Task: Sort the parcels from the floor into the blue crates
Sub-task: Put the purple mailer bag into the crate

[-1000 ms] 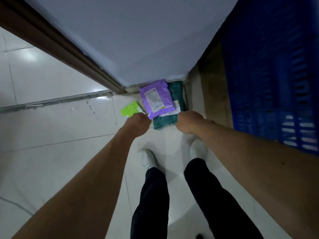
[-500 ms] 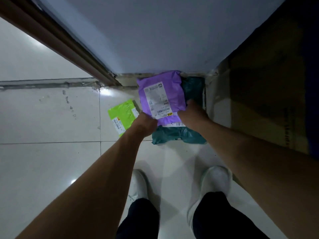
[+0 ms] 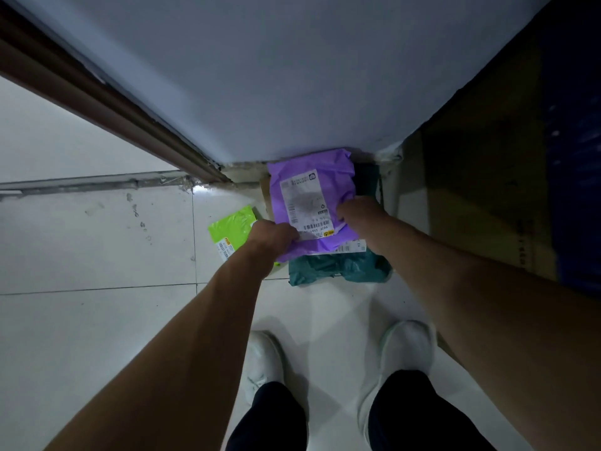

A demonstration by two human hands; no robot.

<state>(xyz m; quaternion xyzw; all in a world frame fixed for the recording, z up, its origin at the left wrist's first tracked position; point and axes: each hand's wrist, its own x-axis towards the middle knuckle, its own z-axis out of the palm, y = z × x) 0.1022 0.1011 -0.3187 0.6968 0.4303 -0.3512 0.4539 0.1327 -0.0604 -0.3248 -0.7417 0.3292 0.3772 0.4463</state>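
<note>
A purple parcel [image 3: 312,177] with a white shipping label lies tilted on top of a dark teal parcel [image 3: 338,268] on the floor by the wall. My left hand [image 3: 271,236] grips the purple parcel's lower left corner. My right hand [image 3: 359,211] holds its right edge, fingers curled over it. A lime green parcel [image 3: 231,227] lies flat on the tiles just left of my left hand. A blue crate [image 3: 575,157] shows dimly at the far right edge.
A grey-white wall [image 3: 260,76] rises straight ahead with a brown door frame [image 3: 107,102] to the left. A brown cardboard box [image 3: 471,196] stands on the right between the parcels and the crate. My two white shoes stand on the pale tiles below.
The purple parcel has come up off the teal one and closer to the camera. My right hand has shifted from the teal parcel's edge onto the purple parcel's right side. The view moved nearer the floor.
</note>
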